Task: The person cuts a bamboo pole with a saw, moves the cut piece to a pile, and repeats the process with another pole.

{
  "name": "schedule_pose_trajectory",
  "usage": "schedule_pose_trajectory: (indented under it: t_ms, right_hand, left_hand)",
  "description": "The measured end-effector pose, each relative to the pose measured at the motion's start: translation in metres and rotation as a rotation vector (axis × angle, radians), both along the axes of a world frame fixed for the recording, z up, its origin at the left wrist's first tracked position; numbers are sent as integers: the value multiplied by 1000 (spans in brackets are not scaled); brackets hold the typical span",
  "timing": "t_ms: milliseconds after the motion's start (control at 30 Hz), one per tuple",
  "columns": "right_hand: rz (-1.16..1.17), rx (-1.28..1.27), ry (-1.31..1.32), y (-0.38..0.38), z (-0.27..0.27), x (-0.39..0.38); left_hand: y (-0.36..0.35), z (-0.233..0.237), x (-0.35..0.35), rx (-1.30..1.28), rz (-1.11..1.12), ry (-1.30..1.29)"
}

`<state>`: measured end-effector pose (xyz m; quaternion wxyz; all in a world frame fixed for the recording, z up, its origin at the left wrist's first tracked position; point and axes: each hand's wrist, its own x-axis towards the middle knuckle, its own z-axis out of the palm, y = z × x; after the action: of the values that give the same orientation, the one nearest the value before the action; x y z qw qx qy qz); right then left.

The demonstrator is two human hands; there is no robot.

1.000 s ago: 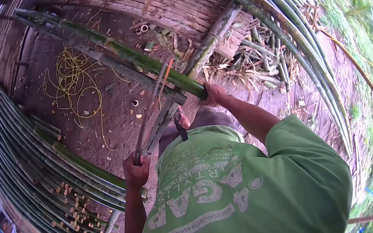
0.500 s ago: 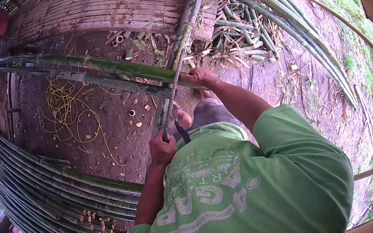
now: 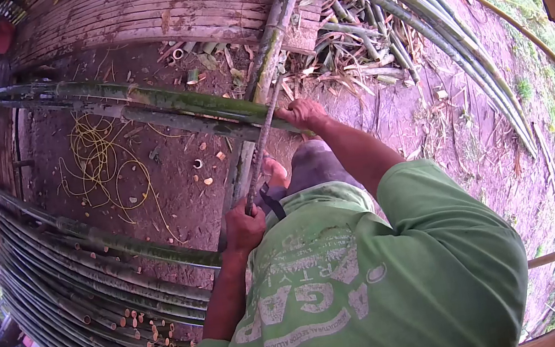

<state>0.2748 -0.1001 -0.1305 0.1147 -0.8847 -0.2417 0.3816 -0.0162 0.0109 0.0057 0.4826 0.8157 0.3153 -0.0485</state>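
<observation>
My left hand [image 3: 245, 227] is closed round the near end of a long, thin, saw-like blade [image 3: 261, 148], seen almost edge-on. The blade lies across a green bamboo pole [image 3: 188, 101] close to its right end. Just right of the blade, my right hand [image 3: 304, 113] grips the end of that pole. A second, greyer bamboo pole [image 3: 173, 123] runs alongside, below it in view. Both rest across a thick bamboo support [image 3: 276, 23], which slants under them. My bare foot [image 3: 276, 171] shows beside the support.
Stacked bamboo poles [image 3: 95, 294] fill the lower left. Tangled yellow cord [image 3: 99, 157] lies on the dirt ground. A slatted bamboo platform [image 3: 139, 14] stands at the top. Offcuts [image 3: 361, 39] are heaped near long leaning poles [image 3: 442, 27] at the upper right.
The blade and my left hand have shifted slightly; the blade still crosses the pole. My right hand keeps its grip on the pole end. The view has moved a little.
</observation>
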Motion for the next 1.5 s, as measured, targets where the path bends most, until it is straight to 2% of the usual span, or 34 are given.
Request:
schedule_pose_trajectory:
  t_ms: [67,233,267,333,467,600,700,800,900,967,1067,1133,1200,1267,1300,1367,1433,1500]
  right_hand:
    - [-19,-20,42,-20,-3,9]
    - [-7,27,111,-52,6,30]
    - [71,7,65,-56,8,30]
    - [228,-20,-20,-55,23,24]
    - [139,-182,136,-43,47,23]
    - [139,-142,52,-51,38,20]
    - [120,-95,72,-54,32,23]
    - [137,-128,151,-52,49,34]
    - [142,-101,93,-54,46,28]
    - [161,-97,144,-54,45,32]
    - [153,-103,183,-55,44,36]
    - [148,-109,165,-54,40,37]
    - [138,-110,133,-54,40,31]
    - [118,-108,117,-54,50,35]
    - [117,-105,122,-54,54,32]
    - [103,-70,103,-49,44,37]
    - [143,-96,181,-53,33,36]
    - [137,-125,162,-53,26,31]
  left_hand:
    - [-8,-1,12,-53,-37,42]
    - [-35,-6,31,-7,-30,-115]
    - [-39,-5,35,17,-18,-132]
    - [-46,3,42,-28,-7,-37]
    - [-57,52,61,-54,12,85]
    - [-70,65,52,38,-25,272]
    - [-71,39,96,108,-23,180]
    - [-73,12,133,45,64,127]
    - [-79,50,116,136,21,227]
    - [-82,87,90,73,21,369]
    - [-78,103,84,58,54,386]
    - [-67,65,104,98,-32,280]
    - [-65,5,145,201,-27,222]
    - [-63,10,151,154,-39,234]
    - [-63,17,150,130,-38,253]
    - [-66,63,123,110,-15,242]
    - [-74,115,104,67,27,462]
    - [-72,110,80,64,33,417]
